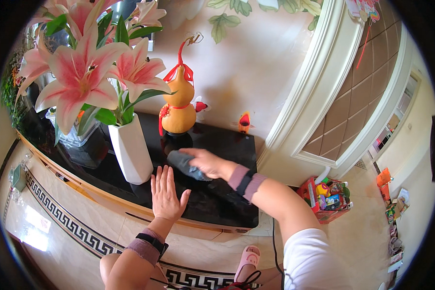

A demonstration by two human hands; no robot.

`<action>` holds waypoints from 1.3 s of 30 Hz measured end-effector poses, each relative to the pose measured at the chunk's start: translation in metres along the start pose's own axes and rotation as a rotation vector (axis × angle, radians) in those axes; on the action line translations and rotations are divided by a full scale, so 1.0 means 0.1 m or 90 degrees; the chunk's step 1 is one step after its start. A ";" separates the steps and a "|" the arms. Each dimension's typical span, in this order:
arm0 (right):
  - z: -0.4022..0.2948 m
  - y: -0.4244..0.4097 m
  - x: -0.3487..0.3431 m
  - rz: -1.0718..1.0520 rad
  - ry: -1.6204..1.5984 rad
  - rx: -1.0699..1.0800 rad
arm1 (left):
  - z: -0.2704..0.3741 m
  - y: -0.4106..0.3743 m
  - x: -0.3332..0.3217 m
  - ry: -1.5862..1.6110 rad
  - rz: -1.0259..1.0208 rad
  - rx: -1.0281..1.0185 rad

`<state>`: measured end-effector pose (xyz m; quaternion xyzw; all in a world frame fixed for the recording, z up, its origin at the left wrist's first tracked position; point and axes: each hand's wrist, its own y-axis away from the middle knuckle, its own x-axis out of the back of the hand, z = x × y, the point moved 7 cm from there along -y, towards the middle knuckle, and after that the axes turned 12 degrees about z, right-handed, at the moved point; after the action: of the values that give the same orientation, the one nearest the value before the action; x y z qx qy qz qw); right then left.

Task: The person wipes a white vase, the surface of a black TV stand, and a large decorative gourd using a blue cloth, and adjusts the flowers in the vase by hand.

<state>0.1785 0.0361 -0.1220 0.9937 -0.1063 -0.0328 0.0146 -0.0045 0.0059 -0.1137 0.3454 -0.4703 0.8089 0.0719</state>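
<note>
My right hand (208, 163) grips a grey-blue cloth (188, 166) against the glossy black cabinet top (224, 203). To its left, my left hand (166, 197) lies flat near the front edge, fingers extended and holding nothing. Its fingertips are close to the base of a white faceted vase (130, 152), which holds pink lilies (81, 78). Behind the cloth stands a yellow gourd ornament (179, 108) with red cord, on a dark round base.
A clear plastic container (78, 137) stands left of the vase. White moulding (293, 90) borders the wall at right. On the floor, a red box of toys (324, 203) sits beyond the cabinet's right end. A dark cable (275, 246) runs beside my right arm.
</note>
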 end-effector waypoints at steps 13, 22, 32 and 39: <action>-0.37 0.29 2.82 0.404 -0.230 0.071 | -0.01 0.00 -0.05 -0.053 -0.027 -0.003; -0.26 0.21 3.11 0.482 0.691 0.208 | 0.00 -0.04 -0.04 -0.042 -0.036 0.005; 0.36 -0.12 3.08 0.184 1.148 0.460 | 0.02 -0.03 -0.10 -0.033 -0.043 -0.011; 0.42 0.17 2.61 0.228 1.008 0.172 | -0.02 0.00 -0.04 -0.052 -0.040 0.006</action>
<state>0.4269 -0.0369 -0.1798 0.6836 -0.2243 0.6939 -0.0298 -0.0025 0.0084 -0.1175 0.3928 -0.4582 0.7936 0.0764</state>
